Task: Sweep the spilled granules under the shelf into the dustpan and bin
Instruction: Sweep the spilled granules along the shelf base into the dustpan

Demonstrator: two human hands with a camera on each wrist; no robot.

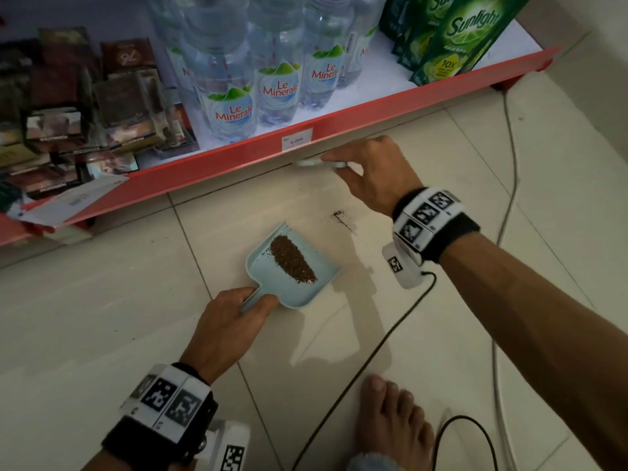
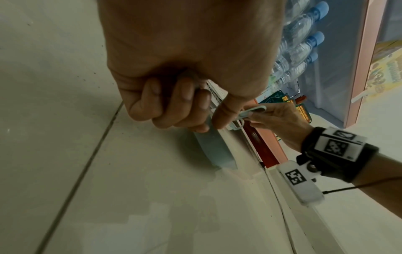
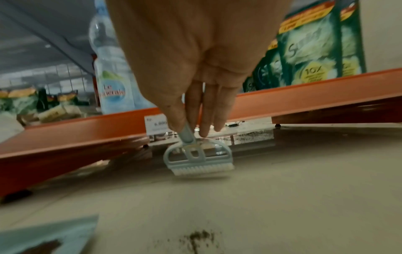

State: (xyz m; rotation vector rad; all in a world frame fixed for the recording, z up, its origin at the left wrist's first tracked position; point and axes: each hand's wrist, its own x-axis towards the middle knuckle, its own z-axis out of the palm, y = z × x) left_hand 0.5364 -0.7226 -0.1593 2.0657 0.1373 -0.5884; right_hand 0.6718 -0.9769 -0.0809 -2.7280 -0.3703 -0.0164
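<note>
At frame centre the left hand [image 1: 234, 321] curls round the handle of the dustpan [image 1: 299, 283], which holds a pile of granules [image 1: 293, 260]. Upper right, the right hand [image 1: 370, 175] pinches a small brush [image 3: 199, 159] at the shelf [image 1: 238, 161] edge; stray granules [image 1: 339, 217] lie between.

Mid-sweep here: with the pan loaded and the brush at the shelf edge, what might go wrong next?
1. The pale blue plastic dustpan already holds a pile of brown granules; tilting by the left hand may spill it.
2. A small patch of brown granules lies beside the pan and may get scattered.
3. The black cable trails near the pan; the right hand with the small blue brush might snag it.
</note>
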